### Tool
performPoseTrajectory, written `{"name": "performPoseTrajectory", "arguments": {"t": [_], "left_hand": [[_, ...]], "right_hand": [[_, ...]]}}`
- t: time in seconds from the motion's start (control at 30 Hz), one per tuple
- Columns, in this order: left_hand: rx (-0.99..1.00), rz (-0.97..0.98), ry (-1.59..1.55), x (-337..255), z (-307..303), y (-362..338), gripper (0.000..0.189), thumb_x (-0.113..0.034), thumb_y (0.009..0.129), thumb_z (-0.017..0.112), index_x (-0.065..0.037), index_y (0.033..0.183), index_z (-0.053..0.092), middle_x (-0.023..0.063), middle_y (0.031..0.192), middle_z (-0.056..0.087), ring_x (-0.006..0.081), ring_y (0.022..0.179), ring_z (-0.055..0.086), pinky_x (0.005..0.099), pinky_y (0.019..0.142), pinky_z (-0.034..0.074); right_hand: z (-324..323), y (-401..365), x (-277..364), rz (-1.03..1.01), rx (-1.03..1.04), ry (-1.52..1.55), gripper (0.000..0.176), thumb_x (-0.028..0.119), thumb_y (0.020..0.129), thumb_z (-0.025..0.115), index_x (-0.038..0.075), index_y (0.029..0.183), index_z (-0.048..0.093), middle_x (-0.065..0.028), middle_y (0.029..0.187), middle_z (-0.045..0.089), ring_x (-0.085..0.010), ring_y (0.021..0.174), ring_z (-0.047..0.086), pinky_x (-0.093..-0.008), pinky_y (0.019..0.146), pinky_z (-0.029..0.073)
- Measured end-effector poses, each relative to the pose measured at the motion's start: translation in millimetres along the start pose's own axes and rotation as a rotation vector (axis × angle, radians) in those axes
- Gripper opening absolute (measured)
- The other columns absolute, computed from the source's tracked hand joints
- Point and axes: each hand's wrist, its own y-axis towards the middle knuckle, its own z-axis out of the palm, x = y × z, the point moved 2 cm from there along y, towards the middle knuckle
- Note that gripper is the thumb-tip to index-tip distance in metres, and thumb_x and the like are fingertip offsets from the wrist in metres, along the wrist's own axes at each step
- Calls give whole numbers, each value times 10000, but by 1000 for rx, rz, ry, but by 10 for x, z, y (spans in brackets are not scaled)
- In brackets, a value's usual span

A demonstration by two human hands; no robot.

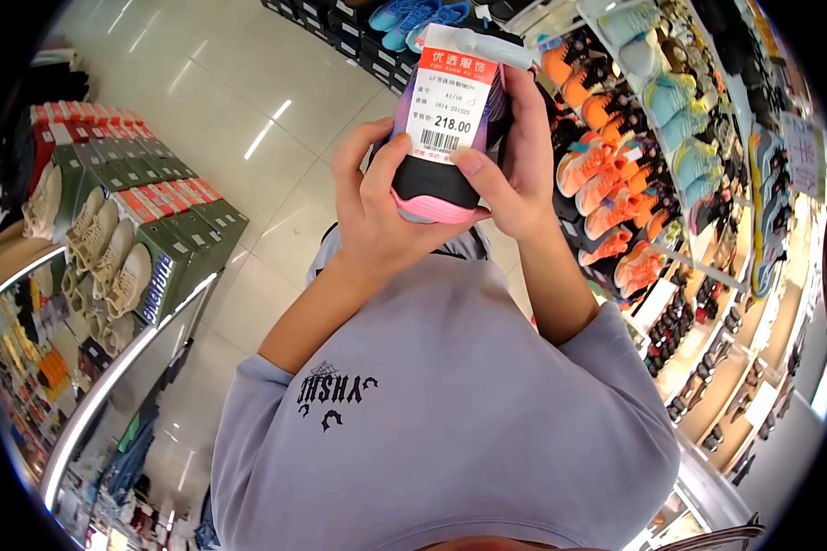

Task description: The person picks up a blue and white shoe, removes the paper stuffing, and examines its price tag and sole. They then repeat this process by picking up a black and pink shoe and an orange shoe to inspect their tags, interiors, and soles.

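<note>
A shoe shop with a glossy, pale tiled floor (248,83) that reflects strip lights. A person in a grey sweatshirt (450,386) stands in the aisle and lifts one shoe (432,195) in front of the chest with two bare hands.

The left hand (377,207) is wrapped around the shoe's near side, fingers curled and the thumb lying against the edge of the one price tag (452,96). The right hand (519,170) grips the other side. Its thumb presses on the black upper just below the tag, and its fingers are closed behind the shoe, out of sight.

The shoe is black with a pink sole rim at the end nearest the wrists. The tag covers most of the face turned to the camera. It is white with an orange-red header band, a barcode and the printed figure 218.00.

Out beyond the right hand, slanted wall racks hold rows of orange and teal sneakers (597,165). Well off to the left hand's side, at least four beige shoes (110,253) sit on stacked green and red boxes (188,234). Past the fingertips, a few blue shoes (418,16) rest on dark boxes.
</note>
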Motion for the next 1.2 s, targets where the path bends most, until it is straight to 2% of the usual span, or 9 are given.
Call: {"name": "performPoseTrajectory", "arguments": {"t": [0.2, 0.4, 0.47, 0.6, 0.67, 0.8, 1.0, 1.07, 1.2], "left_hand": [[-38, -75, 81, 328, -41, 202, 994, -272, 504, 931, -58, 1278, 344, 183, 1261, 368, 321, 1168, 425, 394, 922, 454], [-119, -9, 124, 758, 25, 655, 1002, -281, 500, 932, -75, 1273, 329, 195, 1255, 372, 329, 1151, 445, 399, 920, 457], [-196, 52, 162, 892, 71, 863, 954, -323, 481, 927, -63, 1214, 374, 206, 1183, 442, 350, 1041, 520, 406, 803, 506], [-195, 85, 176, 1135, 167, 1230, 939, -310, 490, 923, -61, 1211, 375, 207, 1189, 428, 354, 1049, 513, 408, 807, 506], [-179, 41, 192, 1259, 237, 1349, 1016, -303, 490, 935, -65, 1278, 338, 205, 1235, 391, 333, 1136, 452, 407, 892, 464], [-212, 24, 254, 1483, 283, 1582, 1024, -314, 490, 934, -53, 1285, 343, 201, 1231, 399, 333, 1135, 448, 412, 896, 455], [-262, -112, 344, 1812, 116, 1719, 1050, -321, 483, 935, -41, 1303, 343, 198, 1239, 404, 336, 1139, 438, 416, 888, 451], [-326, -122, 424, 1942, 28, 1762, 988, -358, 468, 921, -34, 1247, 408, 212, 1160, 452, 351, 1019, 524, 395, 774, 512], [-338, -136, 443, 2240, -239, 1881, 976, -373, 471, 921, -33, 1231, 413, 210, 1159, 453, 349, 1018, 523, 393, 764, 508]], "right_hand": [[223, 463, -235, 31, 92, 112, 778, 260, 772, 664, -49, 1382, 295, -204, 1393, 359, -333, 1297, 312, -526, 1104, 18], [350, 1118, -441, -31, 155, 116, 804, 278, 745, 674, -28, 1388, 298, -212, 1415, 338, -352, 1338, 275, -530, 1105, -18], [350, 1335, -506, -43, 149, 114, 811, 283, 740, 675, -23, 1390, 298, -214, 1421, 331, -357, 1347, 264, -531, 1105, -26], [341, 1798, -677, -100, 156, 105, 821, 289, 734, 681, -21, 1390, 297, -215, 1425, 324, -358, 1346, 265, -537, 1102, -30], [368, 1990, -765, -94, 169, 130, 808, 288, 745, 684, -19, 1388, 303, -209, 1414, 341, -351, 1337, 281, -537, 1100, -31], [465, 2361, -941, -78, 203, 206, 781, 288, 766, 694, -15, 1382, 321, -186, 1389, 377, -329, 1315, 321, -541, 1100, -33], [877, 2798, -1072, -25, 319, 268, 759, 287, 763, 709, -8, 1366, 356, -178, 1369, 407, -311, 1295, 350, -543, 1107, -26], [1045, 2932, -1098, -7, 354, 280, 749, 282, 765, 708, -5, 1364, 361, -176, 1368, 411, -309, 1293, 353, -544, 1107, -23], [1405, 3204, -1080, 4, 391, 281, 744, 286, 759, 712, -1, 1355, 372, -167, 1365, 419, -304, 1293, 357, -547, 1108, -15]]}}
